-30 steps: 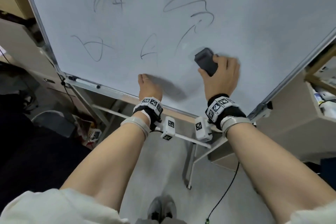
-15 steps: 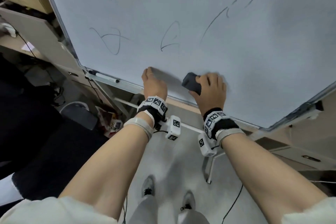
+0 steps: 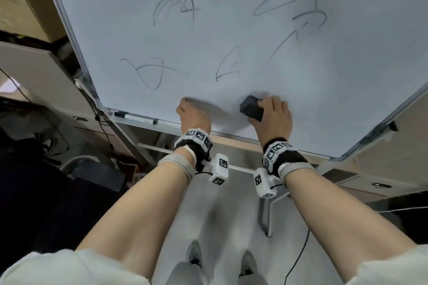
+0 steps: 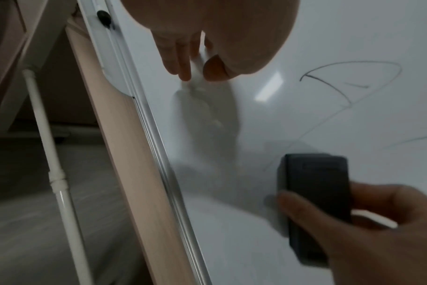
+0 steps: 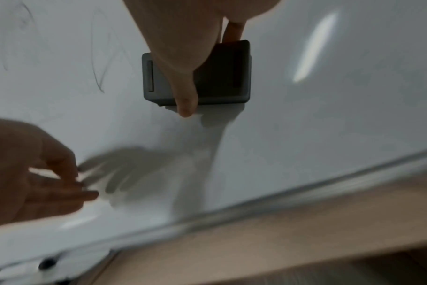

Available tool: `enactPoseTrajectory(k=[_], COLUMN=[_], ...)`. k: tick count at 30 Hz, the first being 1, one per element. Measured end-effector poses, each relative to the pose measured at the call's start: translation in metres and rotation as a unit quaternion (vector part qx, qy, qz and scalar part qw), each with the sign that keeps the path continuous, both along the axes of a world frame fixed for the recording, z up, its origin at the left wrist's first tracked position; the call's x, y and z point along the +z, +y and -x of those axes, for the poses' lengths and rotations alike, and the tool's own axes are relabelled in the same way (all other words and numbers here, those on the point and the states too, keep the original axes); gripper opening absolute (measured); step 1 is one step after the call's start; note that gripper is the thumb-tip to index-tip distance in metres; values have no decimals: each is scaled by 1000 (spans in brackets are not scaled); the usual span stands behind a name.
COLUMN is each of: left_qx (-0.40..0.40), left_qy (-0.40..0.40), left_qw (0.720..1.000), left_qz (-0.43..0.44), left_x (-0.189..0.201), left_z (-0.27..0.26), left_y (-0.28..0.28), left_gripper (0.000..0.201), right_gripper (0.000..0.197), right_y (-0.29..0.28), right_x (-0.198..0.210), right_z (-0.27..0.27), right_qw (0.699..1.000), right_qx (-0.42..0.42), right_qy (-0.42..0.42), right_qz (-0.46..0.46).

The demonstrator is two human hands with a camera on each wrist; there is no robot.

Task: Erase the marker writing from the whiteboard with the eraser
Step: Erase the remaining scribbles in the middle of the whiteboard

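Since half a second ago the eraser has crept up the board toward 12 o'clock, and the view has tipped upward so more writing shows. Right hand grips the eraser, thumb on one side, fingers curled over the other; face looks flat on the whiteboard. Left hand rests on the board near the bottom rail, fingers straight and relaxed, holding nothing. Marker writing lies at 11 to 12 o'clock of the eraser, untouched. Judgement: keep the felt flat, press evenly, stroke upward through the nearest glyph, overlap passes. A marker sits on the tray at 9 o'clock.
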State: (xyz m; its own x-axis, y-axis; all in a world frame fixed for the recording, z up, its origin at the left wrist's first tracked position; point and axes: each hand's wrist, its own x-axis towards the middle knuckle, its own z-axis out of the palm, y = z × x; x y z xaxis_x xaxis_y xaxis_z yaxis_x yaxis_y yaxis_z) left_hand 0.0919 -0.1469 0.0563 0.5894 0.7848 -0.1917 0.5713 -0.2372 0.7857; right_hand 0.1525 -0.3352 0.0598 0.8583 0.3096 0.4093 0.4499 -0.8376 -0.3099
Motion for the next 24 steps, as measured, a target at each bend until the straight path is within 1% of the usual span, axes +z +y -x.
enactPoseTrajectory(k=[2,3,5,7,10,12,13,16,18,20,21,23,24], left_qx=[-26,-24,8,34,37,40,42,14,16,33,38,46,55], left_qy=[18,21,30,38,22,4,-7,-37,-49,-48,-53,-77,-81], left_qw=[999,999,998,997,998,998,998,999,999,998,998,996,995], left_qz=[5,22,54,61,55,48,39,15,12,20,20,8,1], left_x=[7,11,20,22,10,-1,-8,-20,-20,-13,-7,11,21], left_z=[-3,-7,-17,-23,-23,-19,-17,-7,-2,2,4,5,4], left_y=[-13,-19,-28,-33,-34,-31,-30,-26,-20,-12,-7,5,11], left_gripper=[63,68,75,76,72,68,69,72,71,69,67,64,61], right_gripper=[52,51,50,50,49,51,52,58,62,61,60,56,55], right_y=[-4,-8,-14,-18,-18,-12,-9,2,9,15,16,23,29], right_x=[29,42,61,68,56,39,26,-19,-34,-28,-20,7,27], right_z=[-5,-9,-18,-23,-25,-21,-18,-4,3,3,2,-2,-6], right_qw=[999,998,996,995,993,995,998,998,994,992,992,995,995], right_qx=[-22,-33,-47,-49,-48,-26,-10,40,51,48,53,71,83], right_qy=[-24,-37,-51,-59,-76,-60,-43,9,43,68,64,32,10], right_qz=[-23,-35,-54,-61,-75,-69,-51,42,88,97,93,69,52])
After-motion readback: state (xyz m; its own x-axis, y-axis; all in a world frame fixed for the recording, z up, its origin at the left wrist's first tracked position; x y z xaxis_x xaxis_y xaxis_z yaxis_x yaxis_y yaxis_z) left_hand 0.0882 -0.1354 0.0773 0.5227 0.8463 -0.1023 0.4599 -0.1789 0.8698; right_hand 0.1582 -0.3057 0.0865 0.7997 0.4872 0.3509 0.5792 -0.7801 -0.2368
